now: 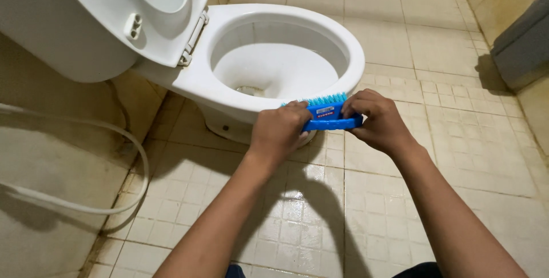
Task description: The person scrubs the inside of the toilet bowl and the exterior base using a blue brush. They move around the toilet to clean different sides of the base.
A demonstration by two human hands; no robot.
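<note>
Both hands are on the same thing: a blue scrub brush (330, 116) with teal bristles pointing up, held right at the front rim of the toilet bowl (286, 61). Left hand (279, 132) is clamped over the brush's left end, knuckles up, fingers curled over the top so that end is mostly hidden. Right hand (377, 121) pinches the right end, thumb on the near side and fingertips wrapped around the far side. So the hands sit close together with just the brush's middle showing between them.

The brush's long axis runs left to right, roughly along the front edge of the rim, and it looks like it's touching or just about touching the outside of the bowl's lip, though I can't tell for sure. Neither hand is really nearer, since they share it, one per end. Both forearms come in from the bottom, angled inward toward the bowl's front.

Around the bowl: the seat and lid (166, 4) are up behind it, a white hose (134, 152) loops down to its left, and wet tiled floor (446, 158) spreads out in front and to the right.
</note>
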